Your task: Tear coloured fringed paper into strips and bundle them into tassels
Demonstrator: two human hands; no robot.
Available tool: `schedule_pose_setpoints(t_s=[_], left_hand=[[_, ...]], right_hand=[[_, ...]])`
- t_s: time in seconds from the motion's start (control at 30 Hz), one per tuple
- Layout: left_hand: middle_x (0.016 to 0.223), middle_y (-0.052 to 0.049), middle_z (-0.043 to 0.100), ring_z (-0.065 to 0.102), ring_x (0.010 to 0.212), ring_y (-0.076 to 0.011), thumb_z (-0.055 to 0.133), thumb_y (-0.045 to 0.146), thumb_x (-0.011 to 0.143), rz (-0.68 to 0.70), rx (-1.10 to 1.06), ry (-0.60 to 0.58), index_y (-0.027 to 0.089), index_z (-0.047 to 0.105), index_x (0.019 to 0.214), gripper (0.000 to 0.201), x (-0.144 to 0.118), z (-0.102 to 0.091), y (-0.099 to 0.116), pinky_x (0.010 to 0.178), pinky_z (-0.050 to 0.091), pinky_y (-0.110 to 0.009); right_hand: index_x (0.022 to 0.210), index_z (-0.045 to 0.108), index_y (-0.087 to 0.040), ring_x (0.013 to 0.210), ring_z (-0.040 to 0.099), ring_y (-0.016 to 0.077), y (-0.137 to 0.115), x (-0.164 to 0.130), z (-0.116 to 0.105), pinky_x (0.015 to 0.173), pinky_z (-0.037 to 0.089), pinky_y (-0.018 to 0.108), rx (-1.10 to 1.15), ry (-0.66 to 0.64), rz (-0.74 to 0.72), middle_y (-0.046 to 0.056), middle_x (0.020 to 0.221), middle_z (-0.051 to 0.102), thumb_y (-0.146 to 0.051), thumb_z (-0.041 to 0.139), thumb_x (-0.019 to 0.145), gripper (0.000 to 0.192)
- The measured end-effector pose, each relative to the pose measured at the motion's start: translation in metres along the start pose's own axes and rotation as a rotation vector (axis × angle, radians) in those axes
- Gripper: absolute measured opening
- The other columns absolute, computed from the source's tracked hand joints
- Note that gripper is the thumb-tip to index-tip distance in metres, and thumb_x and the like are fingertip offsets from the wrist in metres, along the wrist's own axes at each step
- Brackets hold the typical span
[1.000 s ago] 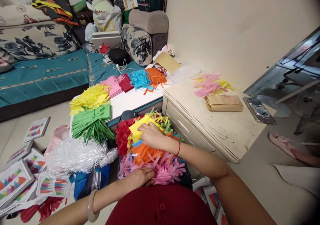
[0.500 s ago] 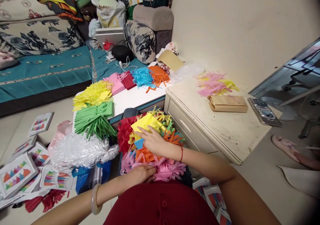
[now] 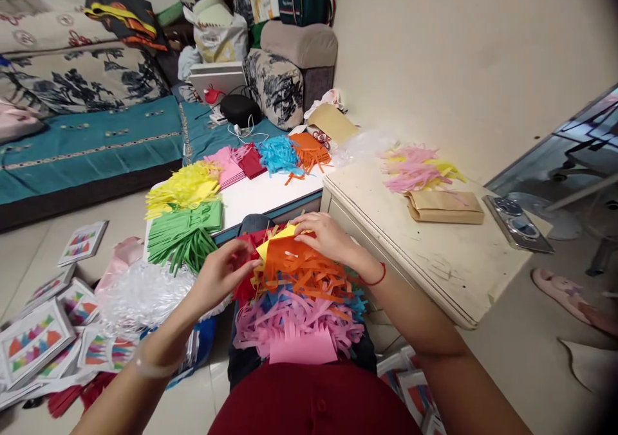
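A pile of fringed tissue paper lies across my lap, with pink fringed paper [image 3: 299, 322] nearest my body and orange fringed paper [image 3: 290, 255] above it. My right hand [image 3: 328, 235] is closed over the top edge of the orange paper, its fingers bent. Yellow paper [image 3: 263, 249] pokes out beside and behind the orange. My left hand [image 3: 226, 269] is held beside that yellow corner, thumb and fingers apart, with nothing visible in it. Red paper [image 3: 244, 284] shows partly behind the left hand. Bits of blue show between the orange and pink layers.
Yellow [image 3: 186, 187], green [image 3: 186, 229], light blue [image 3: 280, 155] and other fringed bundles lie on a white table [image 3: 255, 194]. A cream cabinet [image 3: 425, 248] stands close at right with a brown paper packet [image 3: 444, 206]. White strands [image 3: 149, 293] and several printed packs [image 3: 38, 338] lie at left.
My left hand has lifted off the pink paper and moved up and left. My right hand has moved up and right, and the orange paper now covers most of the yellow.
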State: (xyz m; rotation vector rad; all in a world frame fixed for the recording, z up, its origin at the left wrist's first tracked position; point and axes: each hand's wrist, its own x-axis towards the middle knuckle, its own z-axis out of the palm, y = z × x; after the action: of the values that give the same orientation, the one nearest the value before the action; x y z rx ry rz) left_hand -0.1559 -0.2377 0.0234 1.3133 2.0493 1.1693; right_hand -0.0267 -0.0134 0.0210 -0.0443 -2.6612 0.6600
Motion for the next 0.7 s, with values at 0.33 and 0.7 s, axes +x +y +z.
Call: schedule_pose_setpoints(t_s=[0.33, 0.7], left_hand=[[0.066, -0.001, 0.06, 0.051, 0.057, -0.0102, 0.066, 0.045, 0.076, -0.083, -0.395, 0.052, 0.013, 0.062, 0.073, 0.032, 0.017, 0.041, -0.018, 0.054, 0.04, -0.02], [0.094, -0.005, 0.063, 0.063, 0.08, -0.0142, 0.063, 0.025, 0.08, 0.287, 0.048, 0.286, 0.017, 0.051, 0.106, 0.03, 0.009, 0.037, -0.01, 0.073, 0.051, -0.025]], right_hand=[[0.11, 0.062, -0.018, 0.108, 0.055, 0.0236, -0.045, -0.02, 0.004, 0.095, 0.039, 0.041, -0.042, 0.162, -0.022, 0.009, 0.114, 0.064, -0.04, 0.064, 0.083, 0.035], [0.087, 0.061, -0.018, 0.077, 0.063, 0.0152, -0.04, -0.011, -0.003, 0.072, 0.045, 0.027, 0.258, 0.053, 0.188, 0.002, 0.083, 0.068, -0.019, 0.055, 0.083, 0.007]])
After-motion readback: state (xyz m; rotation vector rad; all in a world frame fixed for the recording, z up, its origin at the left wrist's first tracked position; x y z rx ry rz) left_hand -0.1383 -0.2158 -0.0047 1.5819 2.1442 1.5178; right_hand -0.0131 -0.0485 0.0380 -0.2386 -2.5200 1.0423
